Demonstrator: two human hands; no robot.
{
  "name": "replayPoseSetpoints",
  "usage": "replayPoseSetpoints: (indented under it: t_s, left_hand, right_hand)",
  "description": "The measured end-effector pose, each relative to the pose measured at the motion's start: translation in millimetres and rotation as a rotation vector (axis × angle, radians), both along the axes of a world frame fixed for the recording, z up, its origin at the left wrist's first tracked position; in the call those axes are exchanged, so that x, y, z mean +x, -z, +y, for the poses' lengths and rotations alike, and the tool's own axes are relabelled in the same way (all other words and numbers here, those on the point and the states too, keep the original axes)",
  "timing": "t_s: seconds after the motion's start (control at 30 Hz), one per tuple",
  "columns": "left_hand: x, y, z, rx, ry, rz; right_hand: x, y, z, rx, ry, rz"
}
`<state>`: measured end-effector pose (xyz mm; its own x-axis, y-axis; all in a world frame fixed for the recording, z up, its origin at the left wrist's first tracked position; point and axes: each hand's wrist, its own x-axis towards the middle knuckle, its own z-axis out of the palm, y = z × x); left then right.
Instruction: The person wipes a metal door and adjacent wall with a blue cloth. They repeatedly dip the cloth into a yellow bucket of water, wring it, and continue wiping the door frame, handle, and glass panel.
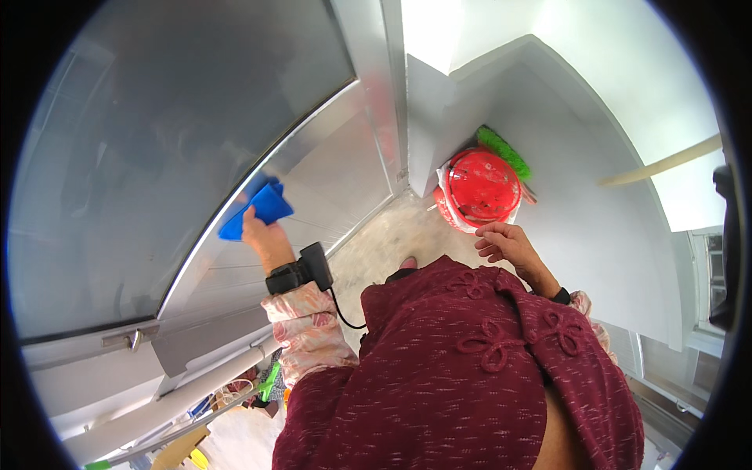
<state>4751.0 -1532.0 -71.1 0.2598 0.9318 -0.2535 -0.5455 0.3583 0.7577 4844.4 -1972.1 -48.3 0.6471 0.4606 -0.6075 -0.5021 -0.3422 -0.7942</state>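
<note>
My left hand (267, 238) grips a folded blue cloth (264, 205). The cloth lies against the metal frame (202, 249) along the lower edge of a dark glass door pane (194, 135); whether it presses on the frame is hard to tell. A strapped black device sits on that wrist, with a cable running from it. My right hand (508, 244) hangs before me with its fingers loosely curled and apart, holding nothing. In the view it lies just below a red bucket with a red lid (483, 185).
Behind the bucket a green-bristled broom head (504, 153) leans at the grey wall (564, 176). A door handle (135, 339) is at lower left. Beyond a pale pipe (176, 399), assorted items lie on the floor. A pale pole (658, 164) juts in at the right.
</note>
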Motion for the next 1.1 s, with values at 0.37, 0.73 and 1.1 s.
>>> replayPoseSetpoints:
  t_s: [0.37,0.73,1.1]
  left_hand:
    - [132,-47,-91,-0.175,0.394,-0.089]
    - [166,-137,-139,1.669,-0.022,0.471]
    - [190,122,-109,1.696,1.550,1.549]
  right_hand:
    - [-17,6,-35,-0.021,0.166,-0.042]
    - [-39,8,-43,-0.042,0.331,0.013]
    - [-75,23,-58,-0.057,0.572,0.041]
